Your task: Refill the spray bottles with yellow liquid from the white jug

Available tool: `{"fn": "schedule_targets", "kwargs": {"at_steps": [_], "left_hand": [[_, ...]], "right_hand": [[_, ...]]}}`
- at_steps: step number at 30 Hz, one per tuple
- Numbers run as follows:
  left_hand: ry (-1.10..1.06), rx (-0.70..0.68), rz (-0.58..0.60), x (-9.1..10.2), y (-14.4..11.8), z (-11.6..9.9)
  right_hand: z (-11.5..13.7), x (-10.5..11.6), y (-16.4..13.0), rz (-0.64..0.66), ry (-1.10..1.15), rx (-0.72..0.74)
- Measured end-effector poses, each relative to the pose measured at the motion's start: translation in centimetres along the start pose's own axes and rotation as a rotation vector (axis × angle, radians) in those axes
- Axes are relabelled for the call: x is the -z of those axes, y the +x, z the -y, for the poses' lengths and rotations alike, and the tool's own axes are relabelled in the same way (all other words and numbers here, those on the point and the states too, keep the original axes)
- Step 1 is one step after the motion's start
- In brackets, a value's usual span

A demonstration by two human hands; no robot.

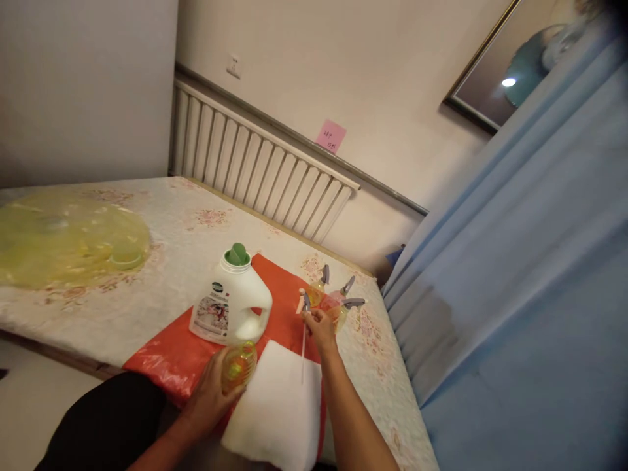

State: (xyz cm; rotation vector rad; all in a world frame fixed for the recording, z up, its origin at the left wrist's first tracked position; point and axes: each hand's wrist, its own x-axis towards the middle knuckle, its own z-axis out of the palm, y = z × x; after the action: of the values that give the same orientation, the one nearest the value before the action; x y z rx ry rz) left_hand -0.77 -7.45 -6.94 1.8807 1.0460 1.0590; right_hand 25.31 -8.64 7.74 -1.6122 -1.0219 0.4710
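My left hand (216,386) is wrapped round a small clear yellow spray bottle (239,367) with its top off, held over the red plastic sheet (279,288). In my right hand (321,329) is a grey spray head (305,301), pinched by the fingers, its thin dip tube hanging straight down above a white cloth (282,405). A big white jug (228,304) with a green spout at its mouth stands upright just beyond my left hand. Beyond my right hand, several small spray bottles (338,304) with grey heads are grouped together.
At the left of the flowered cover (171,229) lies a crumpled yellow plastic bag (73,239) with a greenish round lid (126,256). A white radiator (255,160) runs along the wall behind, and a blue curtain (530,275) hangs at the right.
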Motion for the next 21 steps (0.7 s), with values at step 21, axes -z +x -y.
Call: {"fn": "schedule_targets", "kwargs": {"at_steps": [21], "left_hand": [[-0.062,-0.080,-0.033,0.6,-0.2,-1.3]], "right_hand": [[12.7,-2.8,-7.5,0.059,0.341,0.274]]}}
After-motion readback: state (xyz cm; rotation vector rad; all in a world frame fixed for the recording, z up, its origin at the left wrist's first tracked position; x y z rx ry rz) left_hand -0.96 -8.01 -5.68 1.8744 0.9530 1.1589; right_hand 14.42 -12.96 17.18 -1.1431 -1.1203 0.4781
